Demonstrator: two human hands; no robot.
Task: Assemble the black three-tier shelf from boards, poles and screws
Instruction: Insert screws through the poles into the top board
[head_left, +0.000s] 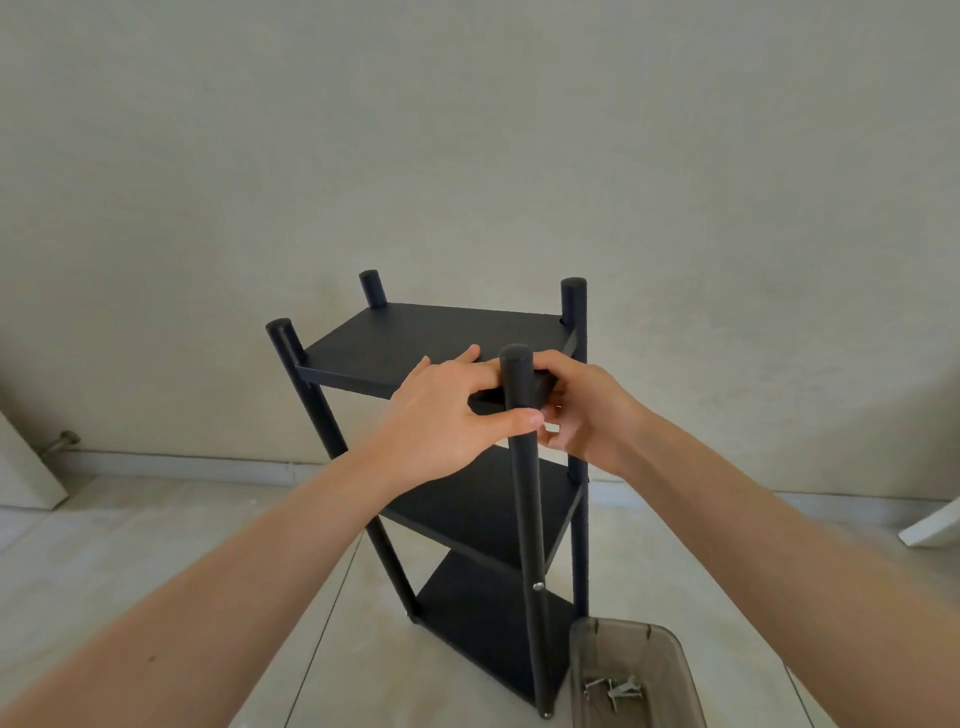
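A black three-tier shelf stands upright on the floor, with a top board, a middle board and a bottom board between four black poles. At the near pole, my left hand grips the top board's front corner, fingers on the board and thumb against the pole. My right hand curls around the same corner from the right; what its fingers hold is hidden behind the pole. A silver screw head shows low on the near pole.
A translucent grey plastic bin with several loose metal screws sits on the floor at the shelf's right foot. A white panel leans at the far left, another white piece lies at the right edge. A wall stands close behind.
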